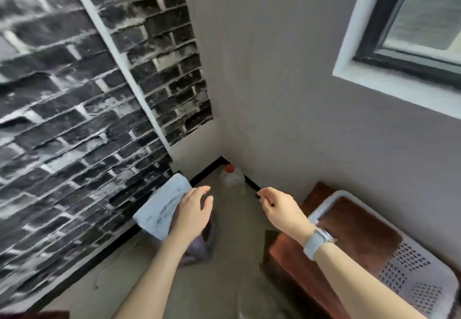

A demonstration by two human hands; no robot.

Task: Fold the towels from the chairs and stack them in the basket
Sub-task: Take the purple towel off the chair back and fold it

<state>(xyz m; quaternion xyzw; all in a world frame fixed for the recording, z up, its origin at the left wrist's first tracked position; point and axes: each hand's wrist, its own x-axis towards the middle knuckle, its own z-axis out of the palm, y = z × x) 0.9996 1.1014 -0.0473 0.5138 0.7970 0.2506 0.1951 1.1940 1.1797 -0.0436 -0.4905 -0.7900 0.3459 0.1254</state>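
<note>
The view looks down into a room corner where a wall papered in dark brick pattern [74, 109] meets a plain grey wall holding a dark-framed window [409, 31]. On the floor in the corner stands a clear plastic jug with a red cap [232, 180], and left of it a white box fan [162, 206] leans against the brick wall. A crumpled lilac cloth [199, 248] lies on the floor below the fan, partly hidden by the left forearm; whether it is a towel cannot be told.

The white perforated basket [409, 271] sits at lower right on a reddish-brown wooden surface [287, 251] against the grey wall, its long axis running from the lower right edge up toward the corner. Wood shows through its open interior.

The left hand [193, 210] hovers in front of the fan, fingers relaxed and spread, holding nothing. The right hand [279, 209], a pale watch [318, 242] at its wrist, hangs over the floor near the basket's far end with fingers loosely curled, nothing visibly in them.
</note>
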